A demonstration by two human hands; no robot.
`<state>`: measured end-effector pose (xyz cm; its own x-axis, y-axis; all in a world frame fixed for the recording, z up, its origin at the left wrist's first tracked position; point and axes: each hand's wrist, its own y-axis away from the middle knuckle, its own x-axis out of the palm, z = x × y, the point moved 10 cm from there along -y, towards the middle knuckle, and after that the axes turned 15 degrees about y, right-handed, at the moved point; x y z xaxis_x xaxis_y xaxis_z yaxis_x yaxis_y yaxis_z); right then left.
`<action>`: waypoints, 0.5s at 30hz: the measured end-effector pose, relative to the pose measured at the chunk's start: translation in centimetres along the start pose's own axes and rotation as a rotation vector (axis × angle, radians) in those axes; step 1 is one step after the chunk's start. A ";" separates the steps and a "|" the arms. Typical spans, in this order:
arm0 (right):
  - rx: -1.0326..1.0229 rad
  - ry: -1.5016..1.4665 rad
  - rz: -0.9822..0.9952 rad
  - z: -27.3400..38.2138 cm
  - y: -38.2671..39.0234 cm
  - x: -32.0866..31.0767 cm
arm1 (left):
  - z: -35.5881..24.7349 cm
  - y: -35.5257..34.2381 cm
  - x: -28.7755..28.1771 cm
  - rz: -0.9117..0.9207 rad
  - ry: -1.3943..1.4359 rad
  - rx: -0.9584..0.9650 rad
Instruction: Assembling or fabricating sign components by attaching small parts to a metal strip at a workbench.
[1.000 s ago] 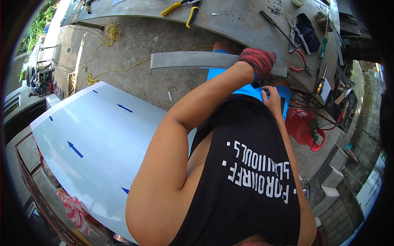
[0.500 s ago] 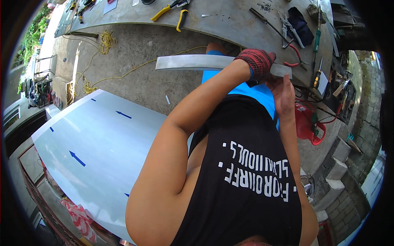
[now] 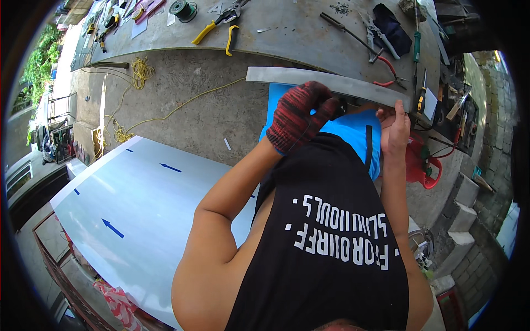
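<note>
A long, slightly curved grey metal strip lies crosswise between my lap and the table's near edge. My right hand, bare, is at the strip's right end, with fingertips against it and the palm turned up. My left hand, in a red and black knitted glove, is curled in front of my shorts, just nearer than the strip. A small dark object shows beside its fingers, too hidden to name.
On the metal table lie yellow-handled snips, red-handled pliers, a wire spool and a yellow screwdriver. A pale blue sheet with arrows is at left. A red container stands at right; a yellow cord crosses the floor.
My left hand has come off the strip and moved left and nearer to my body. The strip has shifted right, with more of its length now visible. My right hand stays at its end.
</note>
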<state>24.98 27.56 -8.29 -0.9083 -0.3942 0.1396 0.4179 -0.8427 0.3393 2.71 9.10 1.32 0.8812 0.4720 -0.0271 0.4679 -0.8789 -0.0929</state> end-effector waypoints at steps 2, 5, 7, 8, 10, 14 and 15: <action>0.018 -0.034 -0.009 0.4 -0.2 -1.1 | 6.5 2.9 -0.7 -0.035 0.070 -0.247; 0.035 -0.068 -0.009 0.8 -0.4 -2.3 | 12.8 5.0 -2.3 -0.265 0.487 -0.521; 0.066 -0.153 -0.001 0.4 -0.5 -3.0 | 14.2 5.0 -3.4 -0.460 0.831 -0.534; 0.079 -0.139 -0.017 0.6 -0.2 -3.1 | 11.8 3.2 -3.6 -0.438 1.054 -0.354; 0.096 -0.165 0.001 0.2 -0.1 -3.3 | 9.6 1.1 -4.4 -0.321 1.298 -0.099; 0.121 -0.177 0.006 0.1 0.6 -3.5 | 5.5 -1.2 -5.0 -0.343 1.251 -0.099; 0.118 -0.180 0.005 0.2 0.6 -3.5 | 4.9 -1.4 -5.0 -0.322 1.157 -0.138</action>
<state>28.43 28.52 -8.41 -0.8991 -0.3170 0.3019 0.4268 -0.7880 0.4437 -2.64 8.29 -3.33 0.2296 0.3914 0.8911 0.6182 -0.7658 0.1771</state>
